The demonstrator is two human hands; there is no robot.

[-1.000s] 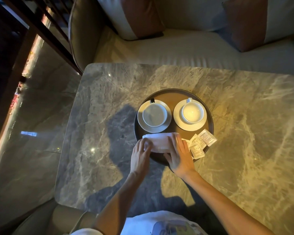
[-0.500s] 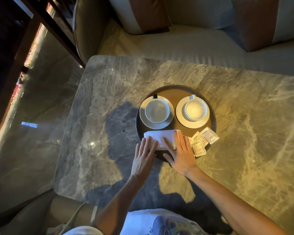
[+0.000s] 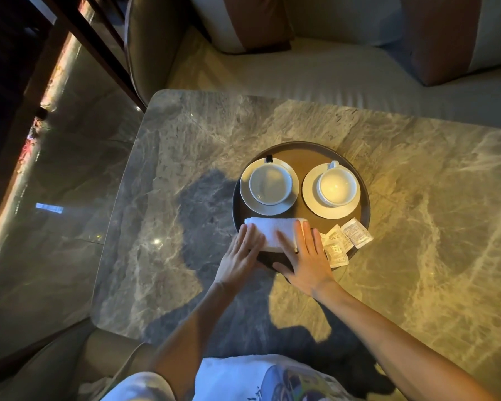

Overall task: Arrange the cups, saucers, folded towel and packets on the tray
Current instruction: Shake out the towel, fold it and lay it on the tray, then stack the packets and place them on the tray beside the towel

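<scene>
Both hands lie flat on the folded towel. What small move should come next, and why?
Probably lift the right hand off the towel and nudge the packets inward: they hang over the rim of the tray, while the towel already lies folded and straight in front of the cups.

The tray [image 3: 300, 162] rests on the table [image 3: 417, 256]. At its rear, the left cup [image 3: 270, 184] sits on the left saucer [image 3: 245, 185], the right cup [image 3: 336, 185] on the right saucer [image 3: 309, 195]. The towel [image 3: 278, 229] lies in front, the packets [image 3: 344, 239] to its right.
</scene>
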